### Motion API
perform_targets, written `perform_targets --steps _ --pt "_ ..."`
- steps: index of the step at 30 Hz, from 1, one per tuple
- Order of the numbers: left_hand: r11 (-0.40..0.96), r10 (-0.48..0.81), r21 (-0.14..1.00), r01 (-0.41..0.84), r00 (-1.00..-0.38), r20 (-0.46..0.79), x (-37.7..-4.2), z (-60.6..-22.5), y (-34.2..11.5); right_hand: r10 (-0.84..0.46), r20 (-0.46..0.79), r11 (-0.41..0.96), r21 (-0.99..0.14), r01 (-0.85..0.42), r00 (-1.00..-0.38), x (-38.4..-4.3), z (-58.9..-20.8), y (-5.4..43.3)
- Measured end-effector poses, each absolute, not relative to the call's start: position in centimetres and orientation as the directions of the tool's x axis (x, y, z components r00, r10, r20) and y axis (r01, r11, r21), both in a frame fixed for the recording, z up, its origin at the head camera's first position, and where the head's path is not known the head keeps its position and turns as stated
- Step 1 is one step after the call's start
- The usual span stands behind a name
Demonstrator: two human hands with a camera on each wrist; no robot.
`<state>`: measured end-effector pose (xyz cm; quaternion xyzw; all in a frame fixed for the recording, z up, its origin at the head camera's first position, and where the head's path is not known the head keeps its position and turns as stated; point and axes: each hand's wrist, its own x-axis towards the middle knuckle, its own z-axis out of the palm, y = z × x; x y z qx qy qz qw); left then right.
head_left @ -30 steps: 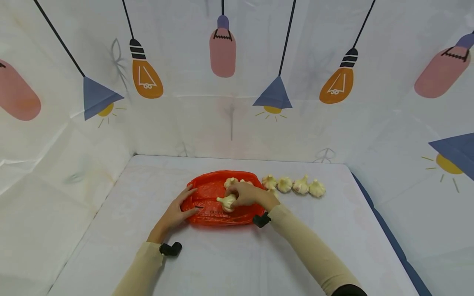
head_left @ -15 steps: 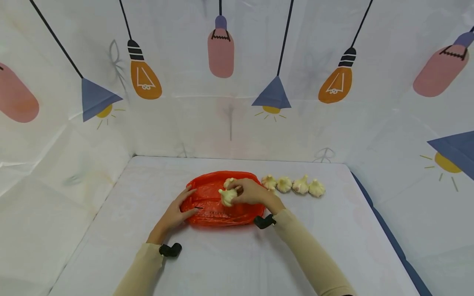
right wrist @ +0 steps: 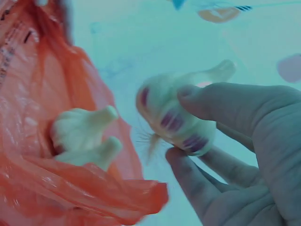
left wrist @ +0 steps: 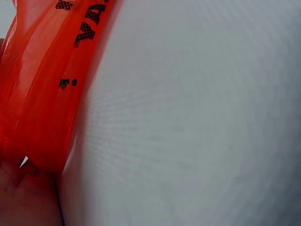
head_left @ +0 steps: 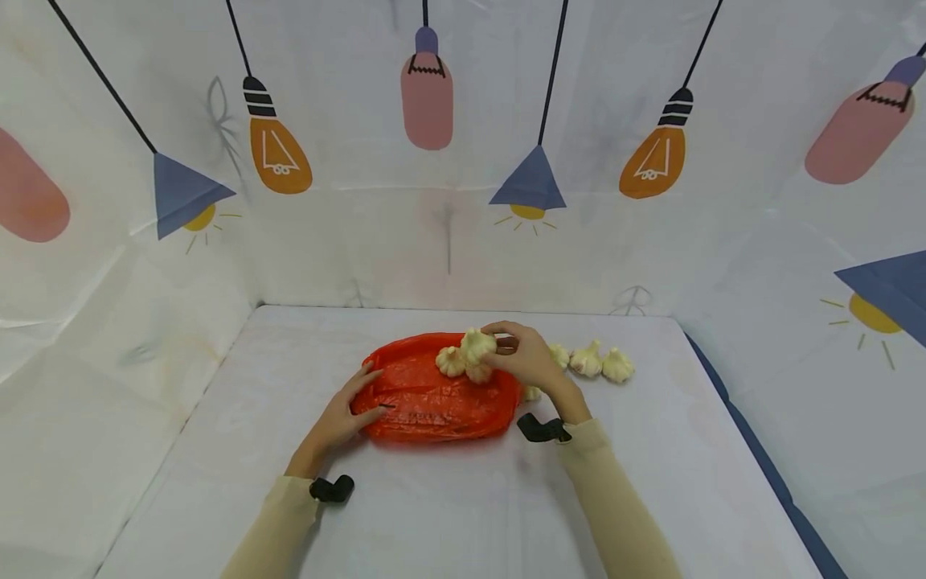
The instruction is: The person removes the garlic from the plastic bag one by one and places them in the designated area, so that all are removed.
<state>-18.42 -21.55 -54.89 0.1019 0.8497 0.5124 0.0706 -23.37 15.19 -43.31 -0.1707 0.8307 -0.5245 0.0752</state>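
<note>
My right hand pinches a garlic bulb between thumb and fingers, above the right end of a red plastic bag. Up close in the right wrist view, the held garlic bulb has purple-streaked cloves, a stem and a tuft of roots. Two other bulbs lie in the bag's opening. At the bag's left end, my left hand rests with fingers spread and thumb on the plastic. Only a dim bit of that hand shows in the left wrist view, against the bag.
Right of the bag, several garlic bulbs sit in a row on the white tabletop, partly behind my right hand. Another bulb lies close against the bag's right edge. A white sheet printed with lamps hangs behind the table.
The right hand has lifted the garlic bulb from over the bag's middle and carried it up and to the right. Left hand and bag stay put.
</note>
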Motion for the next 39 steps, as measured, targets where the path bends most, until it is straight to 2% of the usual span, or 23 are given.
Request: perform_targets --steps 5,14,29,39 --pt "0.459 0.239 0.882 0.108 -0.971 -0.005 -18.3 -54.7 -21.6 -0.261 0.101 0.288 -0.941 -0.177 -0.960 -22.9 -43.1 16.6" --pt "0.454 0.248 0.885 0.106 -0.969 -0.011 -18.3 -55.0 -21.7 -0.107 0.154 0.219 -0.960 -0.174 -0.982 -21.6 -44.1 19.0" --pt "0.444 0.266 0.888 0.121 -0.964 -0.001 -18.4 -55.0 -21.6 0.056 0.114 0.209 -0.973 -0.100 -0.992 -19.0 -46.1 21.8" --pt "0.450 0.269 0.884 0.125 -0.963 -0.001 -18.4 -54.7 -21.5 0.111 0.114 0.180 -0.979 -0.093 -0.987 -18.0 -47.0 23.0"
